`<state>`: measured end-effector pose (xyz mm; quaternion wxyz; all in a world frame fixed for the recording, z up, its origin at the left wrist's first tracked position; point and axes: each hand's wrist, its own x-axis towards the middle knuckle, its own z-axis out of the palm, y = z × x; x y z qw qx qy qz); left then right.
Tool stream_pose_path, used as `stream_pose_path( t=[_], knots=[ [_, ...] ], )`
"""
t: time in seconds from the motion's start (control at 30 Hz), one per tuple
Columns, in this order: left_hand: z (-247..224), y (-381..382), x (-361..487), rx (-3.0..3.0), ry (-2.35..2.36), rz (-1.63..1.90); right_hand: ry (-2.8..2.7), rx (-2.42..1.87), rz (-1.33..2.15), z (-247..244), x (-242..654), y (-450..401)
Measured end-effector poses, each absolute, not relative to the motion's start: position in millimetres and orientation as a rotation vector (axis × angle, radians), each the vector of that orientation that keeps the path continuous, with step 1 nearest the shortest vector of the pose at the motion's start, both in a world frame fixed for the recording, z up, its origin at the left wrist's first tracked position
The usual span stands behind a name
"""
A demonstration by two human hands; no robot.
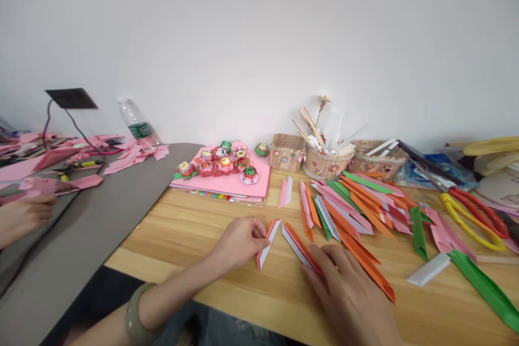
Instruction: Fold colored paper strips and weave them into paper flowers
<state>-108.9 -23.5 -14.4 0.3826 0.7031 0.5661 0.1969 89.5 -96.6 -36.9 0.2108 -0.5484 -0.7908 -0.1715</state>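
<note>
My left hand [242, 242] pinches the edge of a short folded paper strip [266, 251], white with orange and red layers, just above the wooden table [170, 240]. A green bangle sits on that wrist. Close by on the right, my right hand [346, 289] grips a stack of folded strips [298, 246] in orange, red and white; its fingers cover the lower end. The two pieces are apart, slanting toward each other at the top. Behind them lies a pair of folded strips [285, 192], pink and white.
Folded strips [357, 205] in several colours are heaped at right, beside scissors [472, 221]. Paper flowers [225, 165] rest on pink sheets [259, 186]. Small baskets [287, 152] line the wall. At left, another person's hand [30, 213] holds pink paper near a bottle [138, 124].
</note>
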Motion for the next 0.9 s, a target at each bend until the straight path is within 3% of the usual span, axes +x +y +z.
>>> stream_pose_path(
  t=[0.5,0.9],
  knots=[
    [-21.6,-24.5,-110.8,1.615,1.371,0.614,-2.316,-1.484,-0.516,-53.2,92.7,-97.8],
    [-16.5,-39.6,-109.3,1.231,1.234,0.82,-2.13,-1.654,-0.312,-31.8,81.2,-89.5]
  ],
)
